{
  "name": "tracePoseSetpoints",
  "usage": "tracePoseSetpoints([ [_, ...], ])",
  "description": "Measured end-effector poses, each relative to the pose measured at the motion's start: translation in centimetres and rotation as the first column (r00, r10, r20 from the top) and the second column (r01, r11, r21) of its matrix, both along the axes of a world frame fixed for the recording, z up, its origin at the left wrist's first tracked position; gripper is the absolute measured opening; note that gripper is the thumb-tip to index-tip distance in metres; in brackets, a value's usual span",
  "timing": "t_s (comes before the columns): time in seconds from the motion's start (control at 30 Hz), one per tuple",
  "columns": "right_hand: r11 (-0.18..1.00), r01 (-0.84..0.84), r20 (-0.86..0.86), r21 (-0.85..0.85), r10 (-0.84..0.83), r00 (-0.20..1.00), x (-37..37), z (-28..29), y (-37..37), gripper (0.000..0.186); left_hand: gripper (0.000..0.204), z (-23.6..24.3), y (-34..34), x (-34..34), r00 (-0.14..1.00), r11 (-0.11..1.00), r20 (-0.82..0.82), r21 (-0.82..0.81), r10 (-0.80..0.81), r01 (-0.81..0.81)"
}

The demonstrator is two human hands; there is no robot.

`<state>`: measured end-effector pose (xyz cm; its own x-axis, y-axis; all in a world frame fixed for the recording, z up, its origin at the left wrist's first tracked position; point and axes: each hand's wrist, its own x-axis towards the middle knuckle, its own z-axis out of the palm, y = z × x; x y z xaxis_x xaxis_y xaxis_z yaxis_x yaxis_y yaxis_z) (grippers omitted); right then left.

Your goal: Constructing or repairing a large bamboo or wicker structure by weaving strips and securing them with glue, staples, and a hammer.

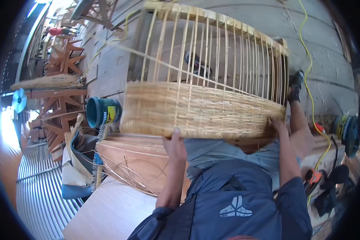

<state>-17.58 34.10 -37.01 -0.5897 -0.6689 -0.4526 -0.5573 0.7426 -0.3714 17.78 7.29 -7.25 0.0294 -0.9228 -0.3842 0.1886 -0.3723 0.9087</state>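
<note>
A wicker panel (204, 116) stands tilted over my lap, densely woven along its lower part, with bare upright rods and a wrapped top bar above. A long pale strand slants across the rods. My left hand (173, 145) grips the lower edge left of centre, thumb over the front and other fingers hidden behind it. My right hand (278, 125) holds the woven part near its right end. The woven left end is slightly blurred.
A plank floor (324, 40) carries a yellow cord (308, 80). Buckets (94, 112) sit left and right. Loose fibres lie on a wooden board (124, 152). An orange tool (313, 176) rests at right, wooden star-shaped frames (66, 56) at far left. A person in red (56, 31) is in the distance.
</note>
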Motion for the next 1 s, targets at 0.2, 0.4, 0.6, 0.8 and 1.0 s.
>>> tracePoseSetpoints([
  [0.2,0.965,-0.263,-0.102,-0.008,0.261,0.96,-2.7,-6.2,-0.3,0.033,0.043,2.6,5.6,1.1,0.995,0.996,-0.089,0.077,-0.044,0.051],
  [0.4,0.935,-0.157,0.16,0.319,0.11,0.981,-1.5,2.5,-2.9,0.037,0.031,3.9,5.9,3.9,0.784,0.808,0.255,0.363,-0.566,0.465],
  [0.6,0.929,0.205,0.1,-0.308,-0.183,0.978,1.4,14.0,-10.1,0.027,0.023,5.8,5.7,-2.0,0.398,0.531,0.406,0.299,-0.823,0.793],
  [0.8,0.876,-0.093,0.162,-0.474,0.191,0.968,5.4,20.6,-20.1,0.019,0.039,-0.2,-1.7,-10.5,0.843,0.807,-0.152,0.244,-0.516,0.538],
  [1.0,0.885,-0.253,0.265,-0.391,0.371,0.89,3.2,24.0,-20.9,0.018,0.038,-2.2,-1.8,-15.5,0.749,0.764,0.299,-0.09,-0.591,0.639],
])
